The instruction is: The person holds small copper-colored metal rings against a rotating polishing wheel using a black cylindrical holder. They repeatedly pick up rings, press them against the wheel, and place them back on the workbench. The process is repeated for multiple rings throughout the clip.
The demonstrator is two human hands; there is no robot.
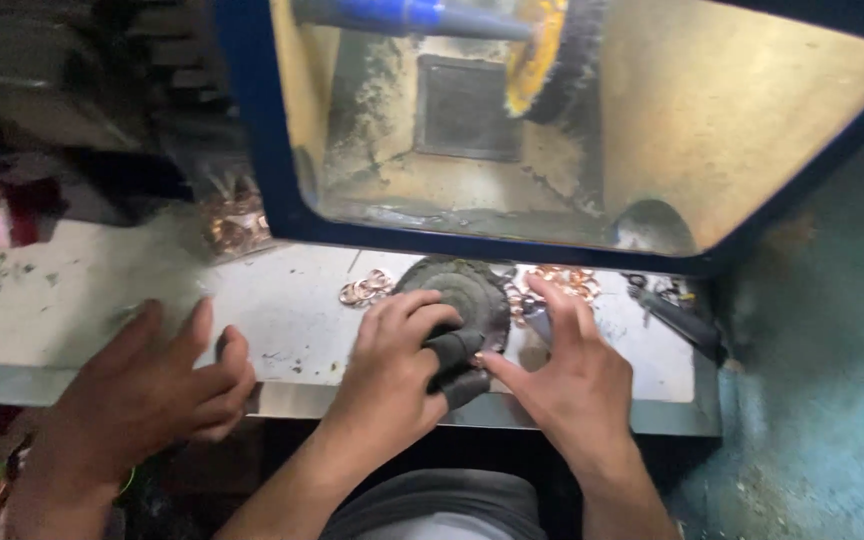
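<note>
- The left hand [392, 365] lies on a dark round buffing pad [462, 300], fingers curled loosely over its near edge, thumb in a dark sleeve.
- The right hand [567, 375] is open, fingers spread, touching the pad's right side.
- Copper rings [562, 282] lie just right of the pad.
- Another person's hand [152, 385] rests open, well left of the pad.

Matt grimy cloth pad [462, 295], shiny copper-coloured metal rings [557, 283] (dusty metal bench [292, 330]).
</note>
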